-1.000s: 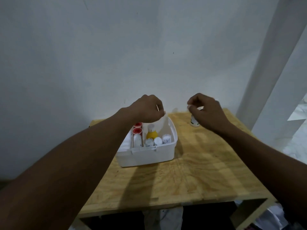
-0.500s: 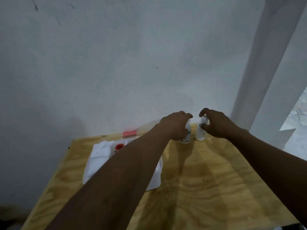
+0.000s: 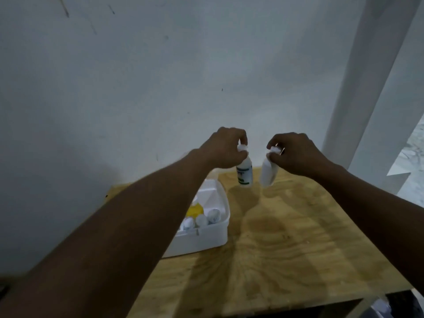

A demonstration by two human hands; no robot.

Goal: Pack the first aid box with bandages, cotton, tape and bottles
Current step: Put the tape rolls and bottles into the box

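Left part of the box behind the left forearm; print on green-labelled bottle illegible, cap half under fingers.

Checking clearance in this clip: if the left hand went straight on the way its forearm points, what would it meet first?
Probably the wall behind the table; nothing else shows in that line, though depth is unclear. The green-labelled bottle in the left hand might touch first.

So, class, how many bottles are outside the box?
2: a green-labelled bottle in the left hand and a plain white bottle in the right hand, beside each other. The left arm may hide others.
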